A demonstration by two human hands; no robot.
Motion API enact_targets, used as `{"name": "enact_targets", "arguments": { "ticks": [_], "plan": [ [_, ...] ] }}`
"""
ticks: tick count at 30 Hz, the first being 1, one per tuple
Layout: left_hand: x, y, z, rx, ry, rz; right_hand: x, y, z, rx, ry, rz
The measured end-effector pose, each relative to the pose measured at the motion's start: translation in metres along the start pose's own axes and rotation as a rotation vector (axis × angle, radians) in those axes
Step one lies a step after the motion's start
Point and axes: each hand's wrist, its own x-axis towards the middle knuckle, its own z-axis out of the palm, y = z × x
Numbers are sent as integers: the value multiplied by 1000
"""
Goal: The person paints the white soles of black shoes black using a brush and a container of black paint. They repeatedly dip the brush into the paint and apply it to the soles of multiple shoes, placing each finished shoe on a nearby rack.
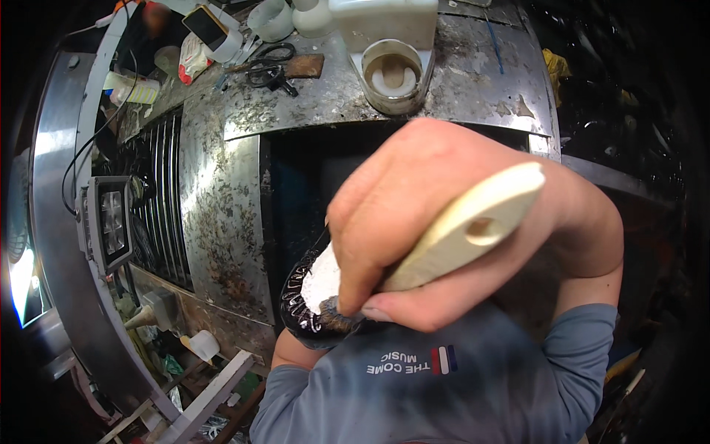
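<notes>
My right hand (425, 192) is closed round the pale wooden handle of a brush (462, 229), which has a hole near its end. The dark bristles touch the underside of a black shoe upper (293, 300) with a gathered, pleated edge. A white sole area (319, 280) fills its middle, and white smears mark the pleats near the bristles. My left forearm (291, 352) reaches up to the shoe from below. The shoe hides my left hand and its fingers. Part of the shoe lies behind my right hand.
On the worn metal bench (473, 89) stands a clear cup (392, 78) with brownish contents, before a white container (384, 22). A coiled black cable (270, 66) and a phone (205, 27) lie left of it. A floodlight (111, 222) is mounted at the left.
</notes>
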Motion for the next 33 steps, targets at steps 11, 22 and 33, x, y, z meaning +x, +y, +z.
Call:
{"name": "enact_targets", "arguments": {
  "ticks": [11, 22, 33],
  "plan": [
    [-1, -7, -4, -25, 34, -79, 2, 0, -6, 195, -111, 368],
    [-4, -19, -12, -110, -7, -128, 7, 13, -15, 97, -266, 252],
    [-6, -26, -1, -316, -118, -250, 22, 0, -32, -227, -396, 81]
  ]
}}
